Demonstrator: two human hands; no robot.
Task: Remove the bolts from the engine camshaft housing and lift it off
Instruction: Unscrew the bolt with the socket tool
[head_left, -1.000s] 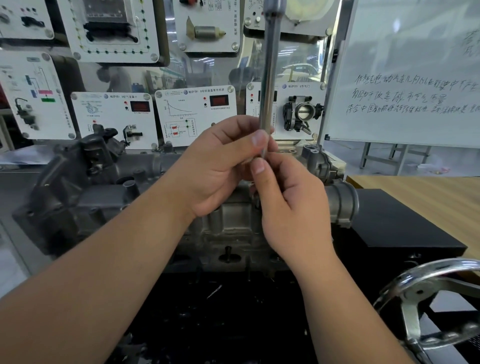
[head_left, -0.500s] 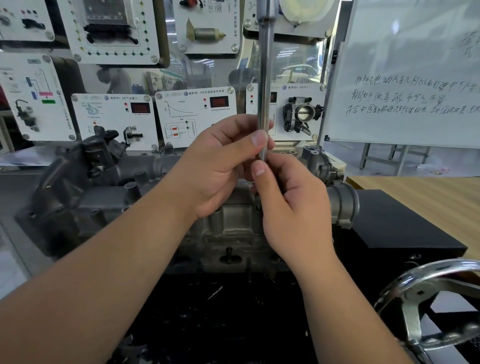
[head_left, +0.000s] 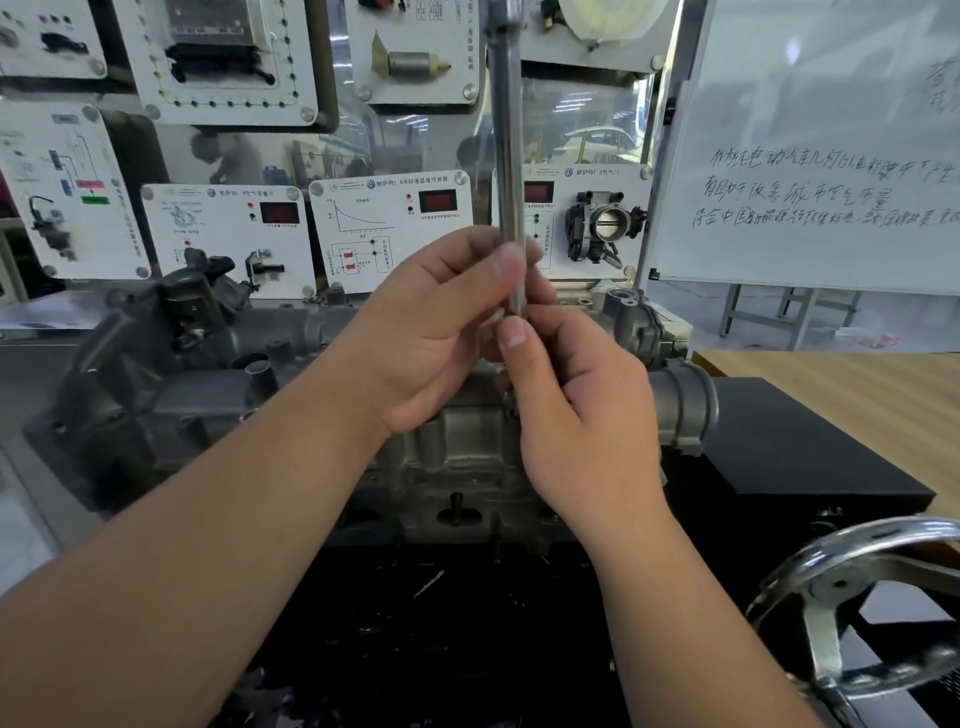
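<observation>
At the far left, white training panels (head_left: 67, 192) with diagrams and small parts hang on a glass wall behind the engine. Below them the grey camshaft housing (head_left: 218, 395) lies across the top of the engine, stretching from a dark bracket at its left end to behind both hands; the bolts cannot be made out from here. The left hand (head_left: 436, 332) comes in from the lower left above the housing, its grip curled round the lower part of a long upright metal tool shaft (head_left: 508, 171), thumb pressed on the front of it. The shaft rises straight up out of the top of the view. Just right of it, the right hand (head_left: 582, 415) pinches the shaft's lower end between thumb and fingers, touching the left hand; what the tip sits on is hidden by the hands. Further right a round throttle opening (head_left: 680, 410) juts from the engine beside a black box (head_left: 800, 457) on the wooden surface (head_left: 852, 395). A whiteboard (head_left: 810, 145) with handwriting stands behind, and a chrome handwheel (head_left: 862, 613) fills the lower right corner.
</observation>
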